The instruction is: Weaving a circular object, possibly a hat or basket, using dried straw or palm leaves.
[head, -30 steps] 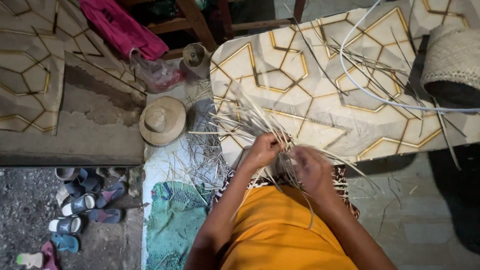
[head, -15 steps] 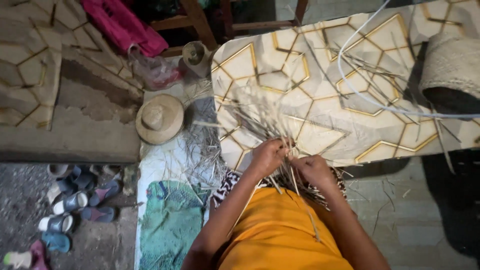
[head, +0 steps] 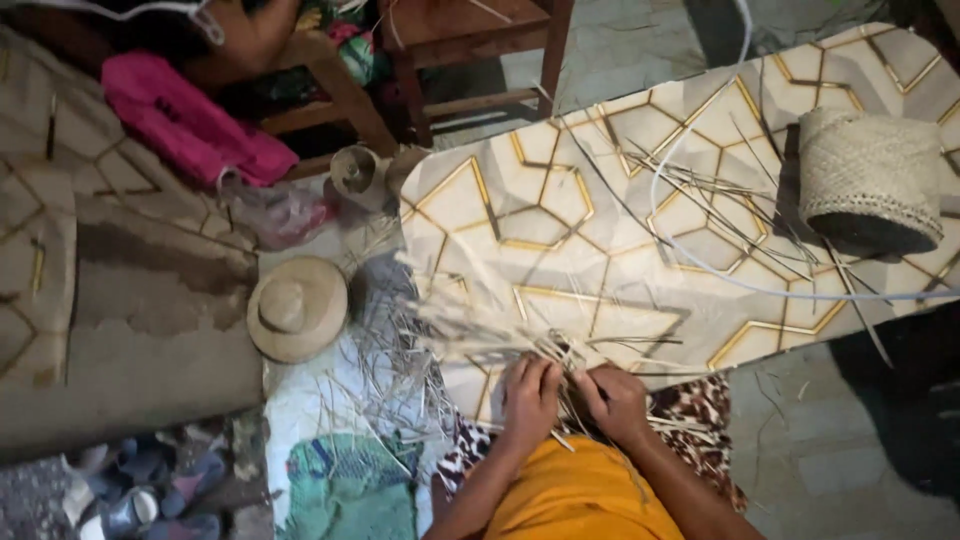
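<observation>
My left hand (head: 530,390) and my right hand (head: 616,400) are close together over my lap, both closed on a bundle of pale straw strips (head: 470,325) that fans out up and to the left. The strips cross between my fingers where a small woven piece begins. My arms come up from an orange garment (head: 585,500). The hands sit at the near edge of a patterned panel with gold hexagon lines (head: 560,200).
A woven straw basket (head: 868,180) lies on its side at the right of the panel. A white cable (head: 700,262) curves across it. A small straw hat (head: 297,307) lies left, loose straw around it. Pink cloth, a wooden chair and sandals are around.
The view has tilted, so everything sits lower in the frame. My hands have drawn closer together on the straw bundle, and the strips have swung a little to the left.
</observation>
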